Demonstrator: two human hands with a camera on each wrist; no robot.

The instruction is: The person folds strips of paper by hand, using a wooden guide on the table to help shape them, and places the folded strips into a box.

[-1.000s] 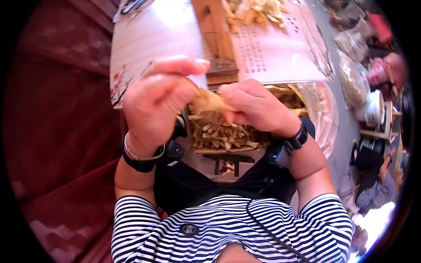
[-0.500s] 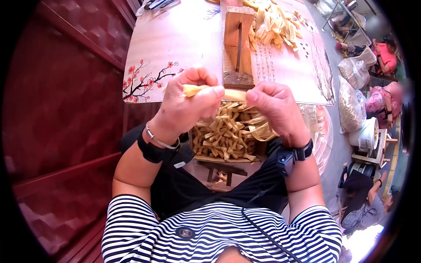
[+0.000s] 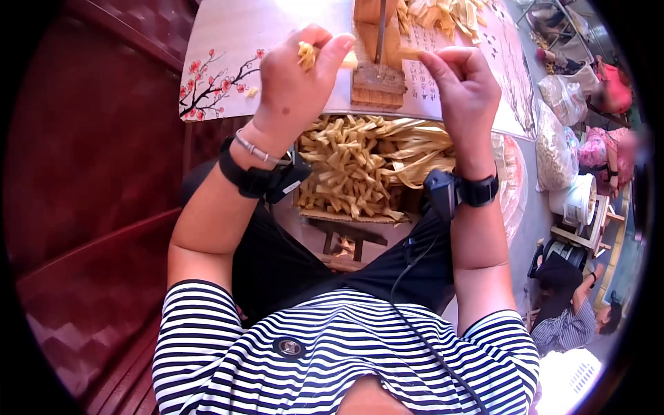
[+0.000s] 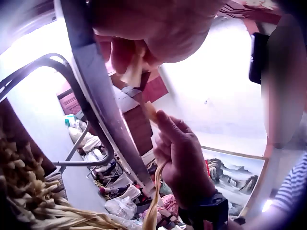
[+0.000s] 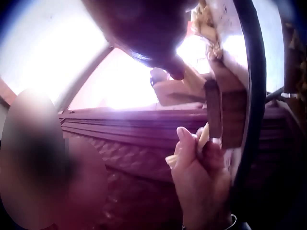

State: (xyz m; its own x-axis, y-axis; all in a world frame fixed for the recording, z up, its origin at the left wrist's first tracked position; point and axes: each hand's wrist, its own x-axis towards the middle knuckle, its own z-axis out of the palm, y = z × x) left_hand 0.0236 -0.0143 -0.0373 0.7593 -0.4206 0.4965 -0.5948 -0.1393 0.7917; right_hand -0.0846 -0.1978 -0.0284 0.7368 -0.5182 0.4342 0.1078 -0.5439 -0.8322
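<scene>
My left hand (image 3: pixel 297 83) grips a pale yellow strip (image 3: pixel 306 55), its bunched end poking out above the fist. Across from it, my right hand (image 3: pixel 470 90) pinches a yellow length (image 3: pixel 409 52) between thumb and forefinger. Between the hands stands a narrow upright blade (image 3: pixel 381 34) on a wooden block (image 3: pixel 378 86) at the table's near edge. In the right wrist view, yellow material shows on both sides of the blade (image 5: pixel 212 108); I cannot tell whether it is still one piece. A loose strip (image 4: pixel 154 196) hangs below my right hand in the left wrist view.
Under the table edge, between my knees, a box holds many yellow strips (image 3: pixel 353 162). More strips (image 3: pixel 443 15) lie on the printed table top (image 3: pixel 228 66), with a small scrap (image 3: pixel 252 91) at left. A dark red wall (image 3: pixel 97 173) stands left; bags (image 3: pixel 553 159) and seated people are right.
Close together over the box at first, my hands have moved forward to the block and spread apart, one on each side of the blade. The strip was stretched between them half a second ago.
</scene>
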